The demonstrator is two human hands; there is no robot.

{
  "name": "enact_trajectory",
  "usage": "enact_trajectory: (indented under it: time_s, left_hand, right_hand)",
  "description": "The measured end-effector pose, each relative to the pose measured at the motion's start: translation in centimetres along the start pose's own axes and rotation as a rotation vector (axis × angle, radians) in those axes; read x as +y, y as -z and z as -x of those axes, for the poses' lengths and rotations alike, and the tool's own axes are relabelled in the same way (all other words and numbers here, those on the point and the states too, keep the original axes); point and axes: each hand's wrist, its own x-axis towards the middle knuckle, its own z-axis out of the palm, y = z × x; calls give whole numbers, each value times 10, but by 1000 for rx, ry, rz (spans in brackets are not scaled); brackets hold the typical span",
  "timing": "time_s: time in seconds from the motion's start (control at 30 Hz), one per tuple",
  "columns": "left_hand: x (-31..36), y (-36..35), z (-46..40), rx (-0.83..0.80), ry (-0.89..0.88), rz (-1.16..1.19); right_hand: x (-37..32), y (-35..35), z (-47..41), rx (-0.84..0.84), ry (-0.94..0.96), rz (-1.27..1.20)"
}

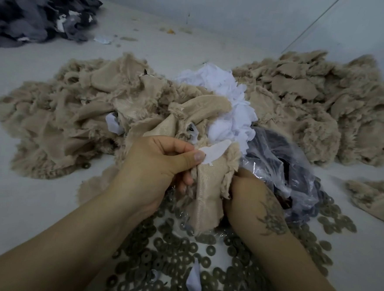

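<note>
My left hand [160, 163] pinches a small white fabric patch [215, 150] between thumb and forefinger against a beige furry fabric piece [208, 187]. That piece hangs between both hands, its woven back facing me. My right hand [253, 202], with a dark tattoo on its back, grips the same piece's right edge from below; its fingertips are hidden in the fur. Under my hands lie several dark round washers [179, 253] spread on the white table [34, 202].
A large heap of beige fur pieces [74, 119] lies left and centre, another heap [321, 104] at the right. White fabric scraps [221, 95] sit between them. A clear plastic bag [282, 165] holding dark parts lies right of my hands. Grey fabric [32, 13] is piled far left.
</note>
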Motion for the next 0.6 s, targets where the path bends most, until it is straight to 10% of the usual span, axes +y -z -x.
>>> enact_trajectory:
  time_s: [0.23, 0.47, 0.6]
  left_hand:
    - [1, 2, -1, -28, 3, 4]
    - [1, 2, 1, -58, 12, 22]
    - [0, 0, 1, -68, 32, 27]
  right_hand:
    - [-7, 9, 8, 323, -45, -151]
    - [-15, 32, 12, 120, -289, -1370]
    - [-18, 37, 11, 25, -330, -1670]
